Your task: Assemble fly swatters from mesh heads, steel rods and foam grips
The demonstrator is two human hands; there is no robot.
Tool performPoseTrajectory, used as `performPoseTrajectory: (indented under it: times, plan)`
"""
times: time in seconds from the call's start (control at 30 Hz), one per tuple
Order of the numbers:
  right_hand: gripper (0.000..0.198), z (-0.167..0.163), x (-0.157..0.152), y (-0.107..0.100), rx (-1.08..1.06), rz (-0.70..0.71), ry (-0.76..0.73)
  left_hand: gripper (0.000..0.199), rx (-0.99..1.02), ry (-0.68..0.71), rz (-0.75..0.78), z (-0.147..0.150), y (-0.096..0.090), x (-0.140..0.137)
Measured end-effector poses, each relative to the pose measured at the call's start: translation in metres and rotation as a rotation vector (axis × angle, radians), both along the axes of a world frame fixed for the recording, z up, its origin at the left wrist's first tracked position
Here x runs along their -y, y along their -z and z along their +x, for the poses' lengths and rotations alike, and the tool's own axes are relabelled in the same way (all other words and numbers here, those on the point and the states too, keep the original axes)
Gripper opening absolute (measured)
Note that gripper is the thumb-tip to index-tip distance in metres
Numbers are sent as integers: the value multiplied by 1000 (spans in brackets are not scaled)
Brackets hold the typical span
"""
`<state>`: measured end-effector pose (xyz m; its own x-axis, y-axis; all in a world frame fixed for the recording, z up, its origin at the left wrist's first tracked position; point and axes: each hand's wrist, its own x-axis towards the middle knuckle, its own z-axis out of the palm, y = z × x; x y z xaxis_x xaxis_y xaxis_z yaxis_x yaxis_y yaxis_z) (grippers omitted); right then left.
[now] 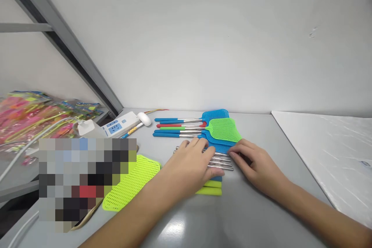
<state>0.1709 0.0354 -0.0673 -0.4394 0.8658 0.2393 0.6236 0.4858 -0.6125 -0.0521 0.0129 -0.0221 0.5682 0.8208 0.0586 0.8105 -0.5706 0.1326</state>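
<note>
My left hand [190, 164] lies over a row of silver telescopic metal rods [219, 163], its fingers curled across them and the thumb at the near side. Most of the rods' length is hidden under it. My right hand [255, 161] is at the rods' right ends, thumb and index finger brought together at the tip of the farthest rod. Beyond the hands lie assembled fly swatters: a green swatter head [223, 130] overlaps blue swatter heads [216, 114], their handles [167, 135] pointing left. Yellow-green handles [213, 191] and a blue one show below my left hand.
Yellow-green swatter heads [132, 182] are stacked left of my left forearm, beside a blurred-out area. A white power strip [120, 124], a white mouse [144, 119] and a pen stand behind. Bagged colourful goods [43, 120] lie far left; a white sheet [325, 147] covers the right.
</note>
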Motion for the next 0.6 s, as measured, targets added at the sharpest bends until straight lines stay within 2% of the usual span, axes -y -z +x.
performPoseTrajectory:
  times: [0.23, 0.37, 0.6]
  plan:
    - [18, 2, 2, 3, -17, 90, -19, 50, 9, -28, 16, -1, -1, 2]
    - [17, 2, 0, 1, 66, 170, -50, 56, 14, -37, 38, -1, 2, 4]
    - [25, -28, -29, -21, 300, 252, -124, 68, 49, -111, 104, -4, 8, 6]
